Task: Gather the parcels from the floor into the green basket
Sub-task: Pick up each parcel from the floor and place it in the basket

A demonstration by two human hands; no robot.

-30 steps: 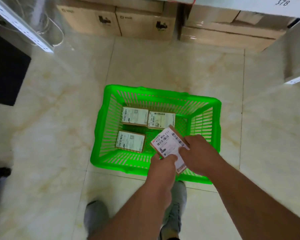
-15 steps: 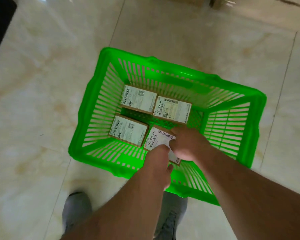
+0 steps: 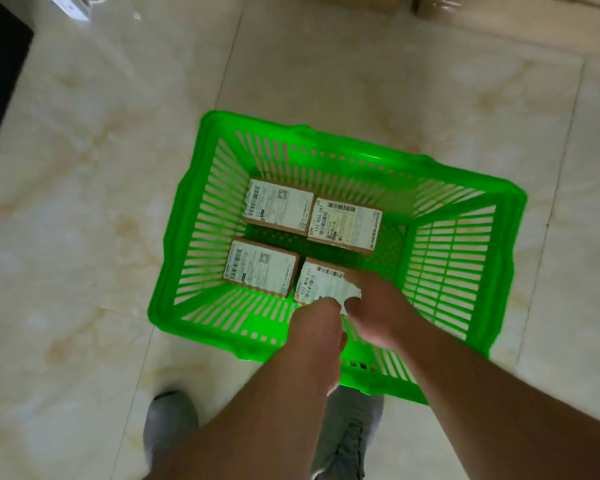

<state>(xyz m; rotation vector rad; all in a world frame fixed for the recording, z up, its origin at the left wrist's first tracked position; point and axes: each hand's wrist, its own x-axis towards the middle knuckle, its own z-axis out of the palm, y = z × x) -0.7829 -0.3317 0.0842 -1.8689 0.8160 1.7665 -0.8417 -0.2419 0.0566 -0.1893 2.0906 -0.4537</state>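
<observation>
On the cream marble-patterned tile floor [image 3: 84,202] stands the green slatted plastic basket [image 3: 465,271]. Inside lie four brown cardboard parcels with white labels: far-left [image 3: 278,206], far-right [image 3: 343,223], near-left [image 3: 260,266], near-right [image 3: 317,282]. The right hand [image 3: 374,306] and left hand [image 3: 321,327] pinch that near-right parcel's near edge.

Four parcels [image 3: 278,206] crowd the basket's [image 3: 465,271] left; its right lies bare.
</observation>
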